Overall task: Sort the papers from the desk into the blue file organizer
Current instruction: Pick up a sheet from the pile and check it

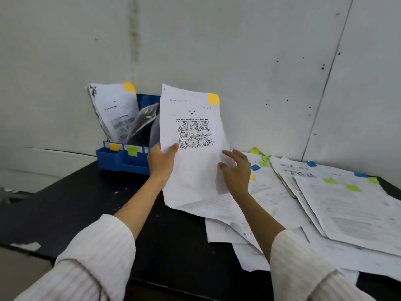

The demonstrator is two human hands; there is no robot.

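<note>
One sheet up in the air, a whole mess of paper waiting on the desk

Left to right: one blue plastic file organizer point(121, 158) sits at about 10 o'clock on the black desk point(71, 203), with one bundle of white papers tagged yellow point(115, 114) standing in its left slot, plus a dark plastic sleeve point(144, 120) beside it; I count two sticky tabs on its front, one yellow, one green. The left hand point(161, 162) pinches one white printed sheet with a comic grid and a yellow sticky note point(191, 144) by its left edge, thumb on the front, holding it upright just right of the organizer. The right hand point(236, 168) has fingers spread loose, brushing the sheet's right edge. From 1 to 4 o'clock lies a sprawling pile of white papers with green and blue tabs point(338, 203), too overlapped to count.
</note>
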